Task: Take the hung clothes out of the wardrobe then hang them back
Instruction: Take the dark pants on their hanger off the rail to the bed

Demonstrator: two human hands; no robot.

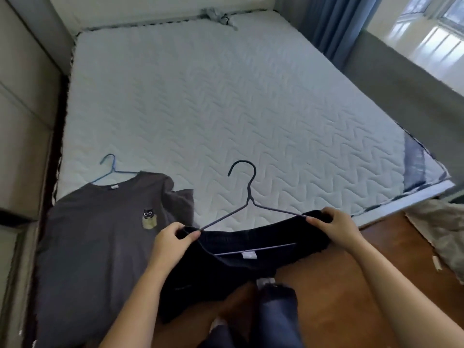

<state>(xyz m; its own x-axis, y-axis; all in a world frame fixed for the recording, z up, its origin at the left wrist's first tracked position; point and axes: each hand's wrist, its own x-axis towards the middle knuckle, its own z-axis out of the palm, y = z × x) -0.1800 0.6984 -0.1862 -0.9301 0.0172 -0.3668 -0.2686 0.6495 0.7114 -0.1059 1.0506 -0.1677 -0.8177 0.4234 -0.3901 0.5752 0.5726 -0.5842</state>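
We note both hands clamped on the black garment [251, 257], held over the near edge of the mattress [226, 96]: left hand [170, 241] pinching the left shoulder, right hand [331, 226] gripping the right. The dark hanger [247, 197] sits inside the neckline, hook pointing away from us, bottom bar visible by the white label. To the left, a grey T-shirt [100, 234] lies flat on the mattress, a blue hanger [110, 169] at its collar (whether threaded in, we cannot tell). Progress, as judged — clothes are out of the wardrobe; the black one looks close to seated on its hanger. Left: finish both, then rehang — wardrobe not in view.
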